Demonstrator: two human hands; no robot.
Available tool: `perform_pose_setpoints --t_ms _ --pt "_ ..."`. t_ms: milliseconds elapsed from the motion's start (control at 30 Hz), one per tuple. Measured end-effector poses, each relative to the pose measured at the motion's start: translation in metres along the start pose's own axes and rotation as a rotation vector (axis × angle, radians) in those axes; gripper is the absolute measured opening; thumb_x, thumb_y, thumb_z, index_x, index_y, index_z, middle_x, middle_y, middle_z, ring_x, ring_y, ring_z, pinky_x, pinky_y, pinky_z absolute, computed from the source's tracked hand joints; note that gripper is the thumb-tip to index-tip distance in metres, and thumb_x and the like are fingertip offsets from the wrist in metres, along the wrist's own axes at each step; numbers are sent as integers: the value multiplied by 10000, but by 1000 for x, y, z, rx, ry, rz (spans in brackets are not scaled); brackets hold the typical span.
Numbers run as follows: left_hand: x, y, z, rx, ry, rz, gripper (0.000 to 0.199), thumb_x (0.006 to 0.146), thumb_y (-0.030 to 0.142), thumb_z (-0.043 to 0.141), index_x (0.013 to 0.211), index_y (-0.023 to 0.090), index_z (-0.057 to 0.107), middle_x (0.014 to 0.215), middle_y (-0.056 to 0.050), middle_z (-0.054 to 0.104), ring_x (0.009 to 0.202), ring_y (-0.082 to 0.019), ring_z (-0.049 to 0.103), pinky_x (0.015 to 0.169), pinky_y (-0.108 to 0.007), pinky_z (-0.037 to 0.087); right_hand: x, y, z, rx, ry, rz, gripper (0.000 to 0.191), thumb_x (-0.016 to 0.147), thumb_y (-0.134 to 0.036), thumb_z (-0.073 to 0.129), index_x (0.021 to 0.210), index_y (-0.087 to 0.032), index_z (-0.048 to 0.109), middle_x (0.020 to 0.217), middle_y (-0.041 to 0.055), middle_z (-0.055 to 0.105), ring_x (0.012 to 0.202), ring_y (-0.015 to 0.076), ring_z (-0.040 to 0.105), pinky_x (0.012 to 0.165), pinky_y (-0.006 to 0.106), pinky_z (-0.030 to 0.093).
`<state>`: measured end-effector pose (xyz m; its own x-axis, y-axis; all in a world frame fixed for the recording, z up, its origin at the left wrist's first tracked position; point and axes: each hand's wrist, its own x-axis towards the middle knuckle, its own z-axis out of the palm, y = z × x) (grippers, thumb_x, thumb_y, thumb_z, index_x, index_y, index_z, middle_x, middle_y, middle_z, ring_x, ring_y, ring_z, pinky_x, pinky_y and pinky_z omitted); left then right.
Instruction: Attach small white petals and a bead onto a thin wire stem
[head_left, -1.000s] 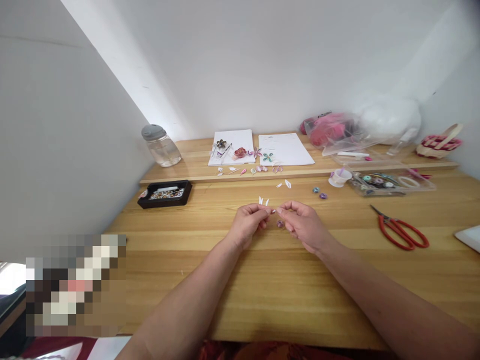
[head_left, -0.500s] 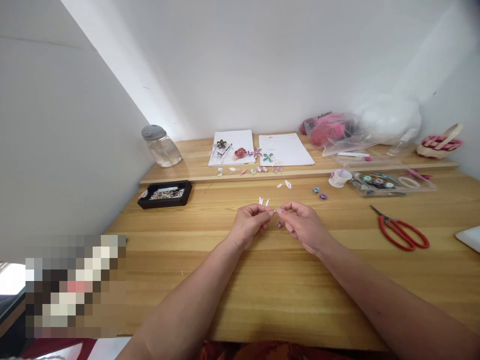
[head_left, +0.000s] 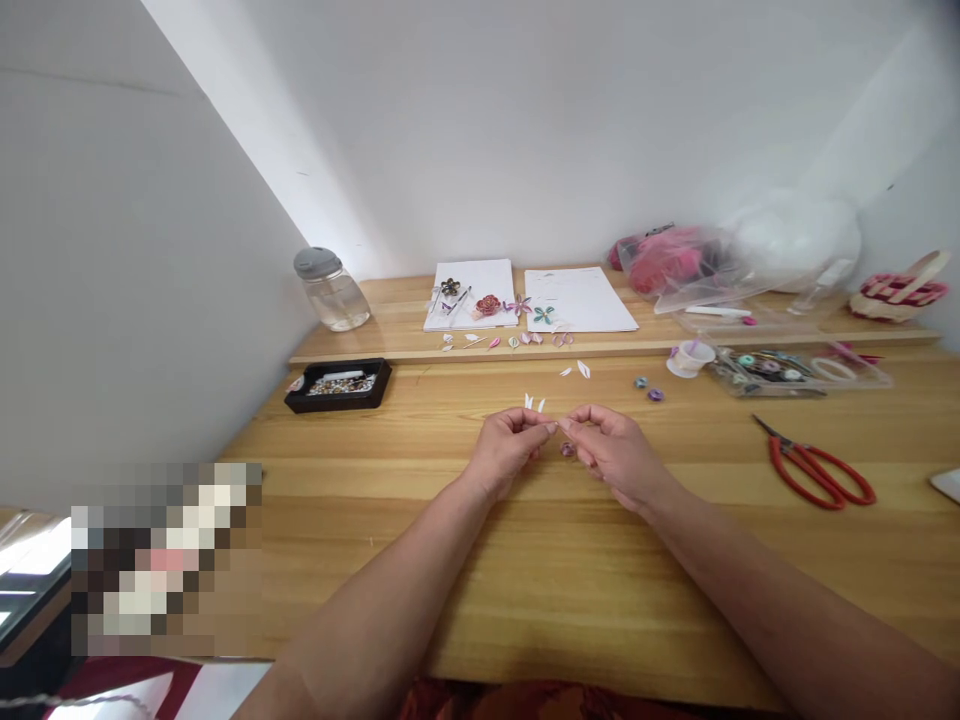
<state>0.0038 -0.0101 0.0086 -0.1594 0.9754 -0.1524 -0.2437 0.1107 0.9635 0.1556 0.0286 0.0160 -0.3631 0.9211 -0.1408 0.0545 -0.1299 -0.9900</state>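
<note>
My left hand [head_left: 514, 447] and my right hand [head_left: 611, 452] meet fingertip to fingertip above the wooden table [head_left: 480, 580]. Both are closed in a pinch; what lies between the fingertips is too small to make out. White petal-shaped pieces [head_left: 535, 404] show just beyond my left fingers. A small purple thread spool [head_left: 568, 450] sits below the fingertips, between the hands. Farther back lie two more white petals [head_left: 583, 370], with a blue spool [head_left: 640, 382] and a purple spool [head_left: 656, 395] to their right.
Red-handled scissors [head_left: 817, 470] lie at the right, below a clear tray of spools [head_left: 802, 370]. A black bead tray [head_left: 337, 386] and a bottle [head_left: 332, 290] stand at the left. Paper sheets [head_left: 581, 300], flower ornaments [head_left: 487, 305] and a small basket [head_left: 898, 290] rest on the raised shelf.
The whole view has shifted slightly, so things on the table appear a little farther right. My hands keep their pinch, with the fingertips now closer together.
</note>
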Motion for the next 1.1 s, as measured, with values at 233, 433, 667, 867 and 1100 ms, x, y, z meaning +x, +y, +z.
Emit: perform_pose_setpoints --t_ms 233,433,667,867,1100 --pt "0 -1 0 0 1 8 358 602 411 836 761 130 682 593 29 556 478 -51 392 482 -229 256 -2 -4 1 7 13 10 371 709 -508 746 776 -207 541 437 -87 439 385 56 274 405 226 185" --pt "2 -3 0 -6 18 13 401 585 443 850 796 131 711 578 31 551 490 -55 376 494 -240 229 -1 -2 1 24 4 11 377 710 -517 747 773 -207 542 435 -87 439 384 56 281 409 223 187" --pt "3 -4 -1 23 27 12 364 606 426 829 772 132 694 580 34 540 501 -58 376 507 -238 237 -1 -1 1 14 10 10 359 721 -498 749 764 -211 538 439 -88 436 403 66 295 424 228 195" --pt "1 -2 -1 39 21 7 353 623 428 803 775 136 675 610 28 550 496 -59 384 491 -235 227 -1 0 1 2 1 -10 340 747 -498 734 765 -210 554 429 -95 418 410 70 319 463 239 266" --pt "1 0 0 76 27 22 322 631 408 789 750 139 657 590 35 533 490 -55 370 491 -230 228 1 4 0 10 5 5 336 758 -504 728 781 -214 558 427 -92 417 409 72 311 452 237 243"
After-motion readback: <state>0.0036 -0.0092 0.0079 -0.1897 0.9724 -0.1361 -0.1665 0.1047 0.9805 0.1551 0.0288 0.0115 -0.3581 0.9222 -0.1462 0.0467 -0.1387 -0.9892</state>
